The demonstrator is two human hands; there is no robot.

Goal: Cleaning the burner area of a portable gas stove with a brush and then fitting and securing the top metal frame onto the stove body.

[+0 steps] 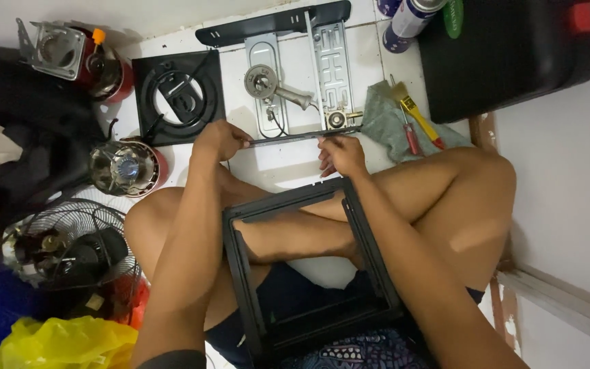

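Right now a person sits cross-legged on the white tiled floor (288,164), and both hands hold one thin dark metal strip (302,137). The left hand (221,140) is closed around the strip's left end. The right hand (341,154) pinches its right end with the fingertips. The strip lies level, just in front of the grey metal stove base plate (329,55) with its round silver burner (262,80).

A black square metal frame (308,266) rests on the person's lap, under both arms. A black square plate with a round hole (179,96) lies on the floor near the left hand. A grey rag (385,123) lies near the right hand, with a yellow-handled brush (418,116) and a red-handled screwdriver (411,137) on it.

I think the strip goes best if both ends stay even, so it does not bend. Holding it close to the ends, as now, looks good. The little wires by the burner are close, so the strip should not catch on them.
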